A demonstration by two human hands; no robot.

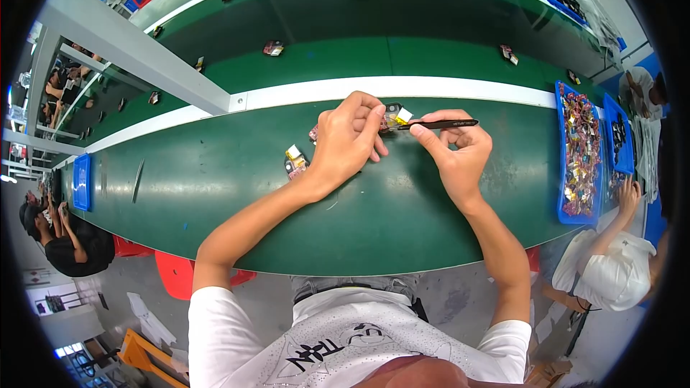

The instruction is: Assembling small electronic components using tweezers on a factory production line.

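Fingers pinched, my left hand (348, 136) grips the edge of a small electronic module (392, 112), dark with a white piece and yellow film. Its near side is partly covered by my fingers. My right hand (460, 151) holds black tweezers (449, 123) lying almost level, their tips pointing left at the module. Whether the tips pinch anything is too small to tell. A similar module (295, 164) lies on the green table beside my left forearm. Another module (313, 134) peeks out from behind the back of my left hand.
A white rail (402, 87) separates the table from a green belt (338, 54) carrying scattered modules. At right stands a blue tray (566, 208) full of small parts; a blue bin (82, 183) sits far left. A grey post (136, 39) rises at left. Co-workers sit at both ends.
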